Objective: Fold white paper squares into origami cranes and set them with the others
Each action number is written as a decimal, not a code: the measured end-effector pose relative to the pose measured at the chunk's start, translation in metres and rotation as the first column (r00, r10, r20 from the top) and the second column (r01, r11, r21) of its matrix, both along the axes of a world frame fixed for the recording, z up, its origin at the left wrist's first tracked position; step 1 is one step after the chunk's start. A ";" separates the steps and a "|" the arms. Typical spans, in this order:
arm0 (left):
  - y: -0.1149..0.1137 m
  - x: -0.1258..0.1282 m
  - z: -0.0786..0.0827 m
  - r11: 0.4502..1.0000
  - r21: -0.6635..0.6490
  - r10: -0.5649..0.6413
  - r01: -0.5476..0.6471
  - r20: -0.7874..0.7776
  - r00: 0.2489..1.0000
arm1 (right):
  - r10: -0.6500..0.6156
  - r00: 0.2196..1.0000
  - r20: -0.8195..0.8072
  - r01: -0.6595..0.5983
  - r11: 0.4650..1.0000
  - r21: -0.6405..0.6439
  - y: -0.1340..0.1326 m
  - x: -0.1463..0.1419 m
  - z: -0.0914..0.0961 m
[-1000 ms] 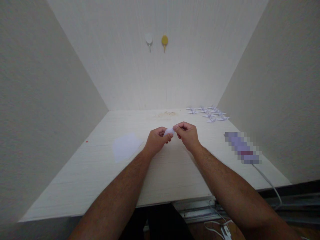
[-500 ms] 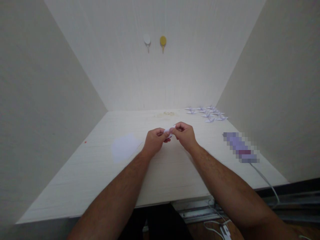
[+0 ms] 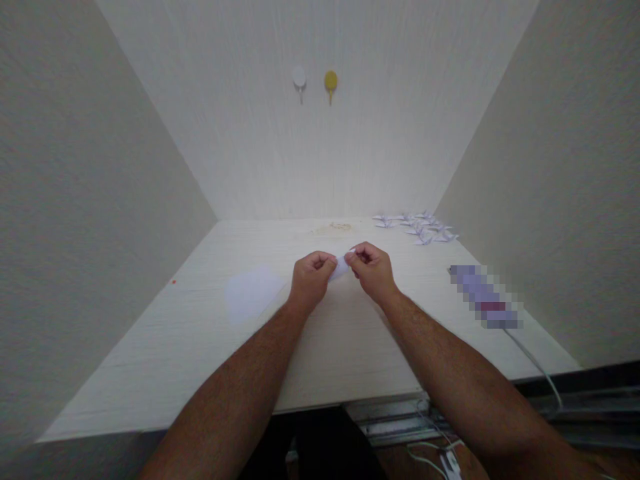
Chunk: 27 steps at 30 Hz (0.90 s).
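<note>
Between my hands, above the middle of the table [image 3: 330, 360], is a small folded piece of white paper [image 3: 341, 268]. My left hand [image 3: 313, 275] pinches its left side between thumb and curled fingers. On the other side, my right hand [image 3: 371, 268] grips the paper's upper right part with thumb and forefinger. The fingers hide much of the paper, so its exact folded shape cannot be made out. To the left of my left hand lie flat white paper sheets [image 3: 253, 292].
Several folded white paper cranes [image 3: 423, 230] stand at the back right. A blurred-out flat object [image 3: 483, 297] with a cable [image 3: 535, 367] lies on the right. Walls enclose the back and sides; a white hook [image 3: 299, 79] and a yellow hook [image 3: 331, 81] hang on the back wall.
My fingers have shifted slightly on the paper, and more of it shows between my hands. My left fingertips, visible below the paper before, are now tucked away. The view has moved a little.
</note>
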<state>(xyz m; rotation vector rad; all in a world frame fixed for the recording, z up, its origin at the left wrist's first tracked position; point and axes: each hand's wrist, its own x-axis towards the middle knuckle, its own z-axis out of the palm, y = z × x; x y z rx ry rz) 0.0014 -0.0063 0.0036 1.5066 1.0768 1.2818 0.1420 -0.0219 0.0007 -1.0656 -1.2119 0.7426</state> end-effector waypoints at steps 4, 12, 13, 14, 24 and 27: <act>-0.002 0.003 0.002 0.999 -0.043 -0.022 0.023 0.039 0.999 | -0.037 0.999 0.006 0.037 0.999 0.024 0.001 -0.001 -0.001; -0.002 0.002 -0.001 0.981 -0.126 -0.134 0.147 0.101 0.986 | 0.003 1.000 0.023 -0.002 0.999 -0.045 -0.001 0.000 0.001; -0.001 0.001 -0.001 0.980 -0.117 -0.150 0.160 0.093 0.984 | 0.024 0.999 0.035 -0.022 0.998 -0.055 -0.001 0.000 0.002; -0.001 0.001 -0.001 0.979 -0.108 -0.166 0.175 0.090 0.982 | 0.036 0.998 0.045 -0.033 0.998 -0.062 -0.002 0.000 0.002; 0.001 -0.002 -0.001 0.976 -0.139 -0.153 0.168 0.108 0.982 | 0.040 0.993 0.115 -0.033 0.998 -0.057 -0.001 0.006 0.000; 0.002 -0.003 -0.004 0.956 -0.169 -0.224 0.240 0.111 0.968 | 0.040 0.991 0.129 -0.035 0.999 -0.041 -0.002 0.007 0.001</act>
